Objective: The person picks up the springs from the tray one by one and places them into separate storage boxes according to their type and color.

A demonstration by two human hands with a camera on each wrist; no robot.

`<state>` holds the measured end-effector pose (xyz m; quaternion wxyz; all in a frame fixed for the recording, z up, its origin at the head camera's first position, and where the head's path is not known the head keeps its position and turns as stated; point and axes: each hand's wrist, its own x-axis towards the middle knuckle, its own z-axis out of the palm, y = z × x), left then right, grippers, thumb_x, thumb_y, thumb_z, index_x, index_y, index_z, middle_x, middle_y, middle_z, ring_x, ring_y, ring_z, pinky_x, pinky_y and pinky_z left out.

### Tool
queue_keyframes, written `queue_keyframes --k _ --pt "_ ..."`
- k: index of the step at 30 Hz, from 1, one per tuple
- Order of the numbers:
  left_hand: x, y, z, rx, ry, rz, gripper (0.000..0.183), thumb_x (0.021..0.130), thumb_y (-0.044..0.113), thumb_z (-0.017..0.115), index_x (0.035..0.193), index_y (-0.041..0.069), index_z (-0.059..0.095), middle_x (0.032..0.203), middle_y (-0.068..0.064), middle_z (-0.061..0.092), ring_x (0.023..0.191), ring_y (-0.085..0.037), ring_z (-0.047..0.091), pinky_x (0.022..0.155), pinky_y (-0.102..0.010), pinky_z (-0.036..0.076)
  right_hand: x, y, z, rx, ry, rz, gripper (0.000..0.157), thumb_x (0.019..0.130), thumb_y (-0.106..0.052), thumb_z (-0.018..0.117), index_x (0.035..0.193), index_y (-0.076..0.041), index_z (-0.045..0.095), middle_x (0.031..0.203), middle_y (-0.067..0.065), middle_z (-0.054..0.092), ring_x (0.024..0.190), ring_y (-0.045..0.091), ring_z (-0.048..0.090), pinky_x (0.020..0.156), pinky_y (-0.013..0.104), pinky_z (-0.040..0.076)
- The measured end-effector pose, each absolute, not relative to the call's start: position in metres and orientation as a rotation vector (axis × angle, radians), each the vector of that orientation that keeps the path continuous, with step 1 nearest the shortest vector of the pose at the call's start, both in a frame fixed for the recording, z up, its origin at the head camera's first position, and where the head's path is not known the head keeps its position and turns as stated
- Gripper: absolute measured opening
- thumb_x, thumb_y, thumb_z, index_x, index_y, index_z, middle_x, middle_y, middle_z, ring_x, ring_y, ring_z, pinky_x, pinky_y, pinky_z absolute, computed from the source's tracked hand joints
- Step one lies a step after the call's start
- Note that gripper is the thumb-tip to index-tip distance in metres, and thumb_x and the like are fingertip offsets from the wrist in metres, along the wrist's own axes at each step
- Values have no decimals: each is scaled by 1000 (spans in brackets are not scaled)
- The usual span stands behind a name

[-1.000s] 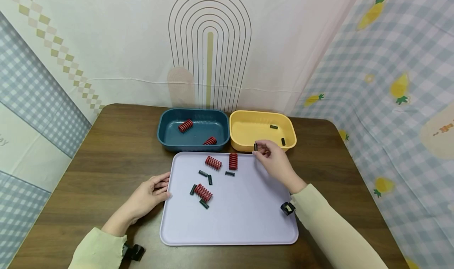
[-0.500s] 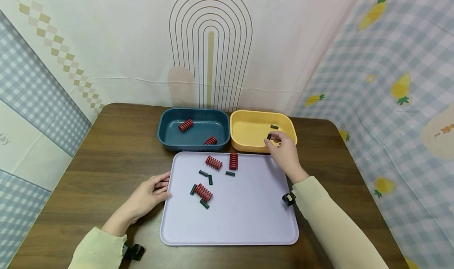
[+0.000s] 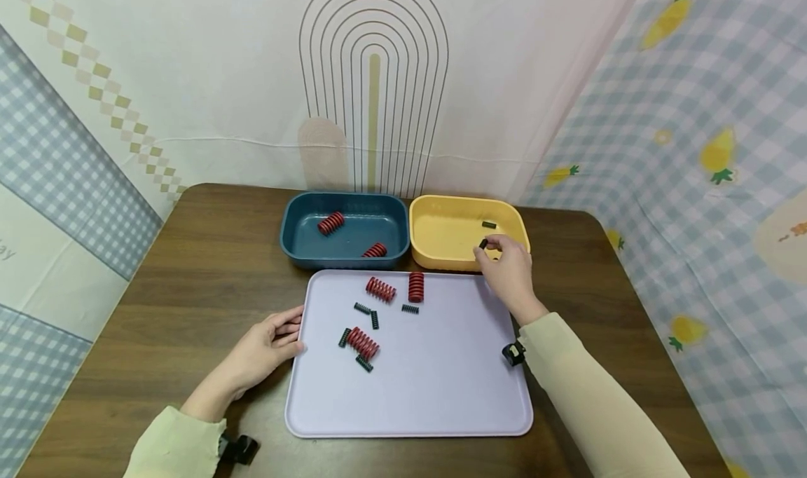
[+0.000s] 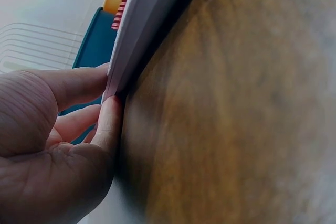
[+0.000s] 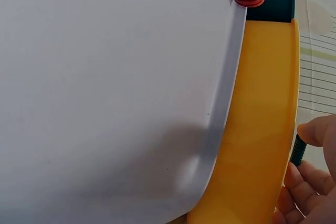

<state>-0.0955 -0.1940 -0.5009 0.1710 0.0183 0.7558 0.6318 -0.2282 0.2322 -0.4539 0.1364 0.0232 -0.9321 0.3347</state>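
Observation:
In the head view my right hand (image 3: 509,271) pinches a small dark green spring (image 3: 483,243) between thumb and fingers, over the yellow bin (image 3: 441,261). The right wrist view shows the same small spring (image 5: 298,150) at the fingertips. My left hand (image 3: 261,355) holds the left rim of the pale lilac tray (image 3: 441,394), its thumb and fingers at the edge. On the tray lie three thick red springs, among them one red spring (image 3: 381,289), and several small green springs, one green spring (image 3: 410,309) near the middle.
A dark blue bin (image 3: 290,250) with two red springs stands left of the yellow bin, behind the tray. Another small green spring (image 3: 488,225) lies in the yellow bin. Everything stands on a brown wooden table (image 3: 189,275) before a patterned cloth (image 3: 239,78).
My right hand has moved right and away from me, bringing its small green spring from the yellow bin's front edge to over the bin. The left hand stays at the tray rim.

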Motion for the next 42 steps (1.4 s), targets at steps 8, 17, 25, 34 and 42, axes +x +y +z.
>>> queue_keyframes --k 8,17,25,34,42 --pt "-95 -194 -503 52 2157 1788 66 88 -7 65 147 0 36 136 -23 39 125 -33 48 94 -20 47 -226 236 -452 49 -2680 985 38 89 -27 70 117 -2 64 112 15 64 109 34 51 99 51 35" --pt "-95 -194 -501 70 2169 1787 66 88 -7 65 147 -2 35 136 -25 39 124 -33 48 93 -20 47 -219 236 -442 84 -2650 1101 63 87 -39 72 134 -1 52 125 13 57 114 33 51 94 48 46" --pt "-95 -194 -501 59 2165 1780 66 88 -8 65 147 -1 35 136 -24 39 125 -34 48 94 -20 47 -213 229 -438 209 -2640 1188 68 82 -49 74 133 -10 54 126 8 57 111 29 52 91 47 49" --pt "-95 -193 -501 50 2170 1774 66 88 -6 65 147 0 36 136 -23 40 125 -33 47 94 -20 47 -198 215 -442 404 -2692 1336 67 79 -50 76 133 -16 56 127 7 58 110 28 53 93 45 47" --pt "-95 -194 -502 53 2166 1780 66 88 -6 66 147 0 36 137 -23 39 125 -33 47 93 -20 47 -190 196 -454 626 -2810 1422 68 80 -44 78 135 -11 56 130 8 58 110 28 54 93 44 48"
